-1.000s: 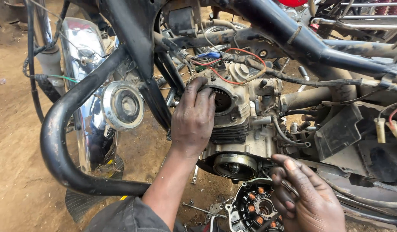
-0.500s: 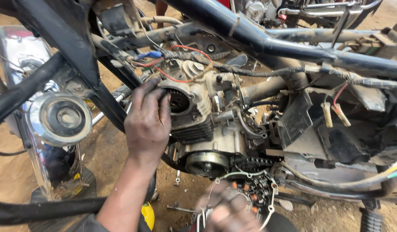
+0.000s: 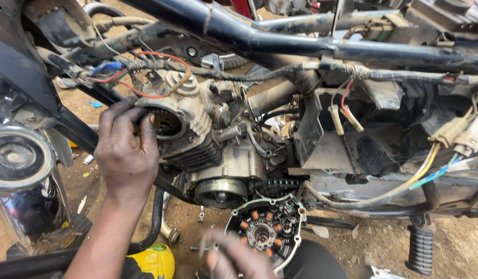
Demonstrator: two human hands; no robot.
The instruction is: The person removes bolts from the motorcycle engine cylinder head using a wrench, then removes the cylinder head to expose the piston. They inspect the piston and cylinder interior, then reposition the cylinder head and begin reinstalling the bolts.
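Blackened steel motorcycle frame (image 3: pixel 280 44) is arching over the engine (image 3: pixel 208 139) I am working on. I am curling my left hand (image 3: pixel 126 150) over the open cylinder head port (image 3: pixel 165 123), fingers loosely spread, best kept steady. My right hand (image 3: pixel 239 258) is blurred below, pinching a small bolt (image 3: pixel 205 247) beside the stator cover (image 3: pixel 267 232), which is cradling copper coils.

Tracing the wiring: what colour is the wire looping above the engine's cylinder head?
Red wire, looping above the cylinder head; head view.
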